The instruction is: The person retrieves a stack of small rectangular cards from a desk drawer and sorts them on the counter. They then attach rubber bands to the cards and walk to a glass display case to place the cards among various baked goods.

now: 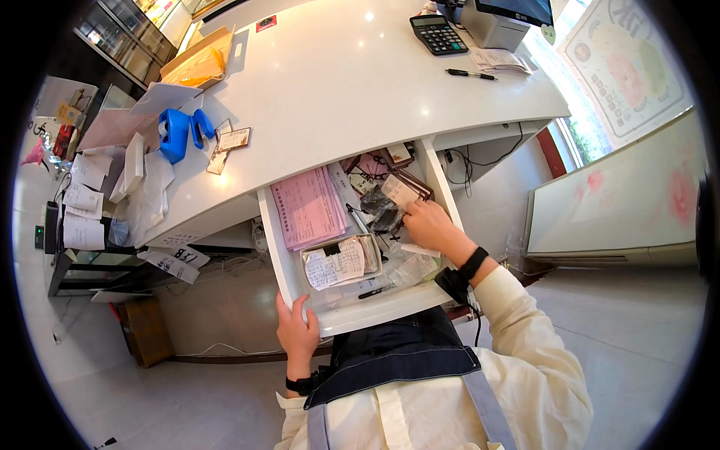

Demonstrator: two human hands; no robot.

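Note:
A white drawer (271, 247) stands pulled out from under the counter, in front of my body. My left hand (297, 330) grips its front left corner, thumb on the rim. My right hand (431, 225) reaches into the right part, fingers bent together beside a pale paper slip (399, 192) and a crumpled dark plastic bag (384, 214); what the fingertips hold is hidden. To the left lie pink printed forms (300, 210) and an open box (304, 264) of handwritten slips (335, 268). A black pen (375, 292) rests near the front, by clear plastic bags (409, 271).
On the white counter (322, 90) are a calculator (439, 34), a pen (471, 74), papers (501, 60), a blue tape dispenser (174, 135) and a cardboard tray (196, 64). Cables (469, 161) hang in the open shelf at right. A white cabinet (611, 195) stands farther right.

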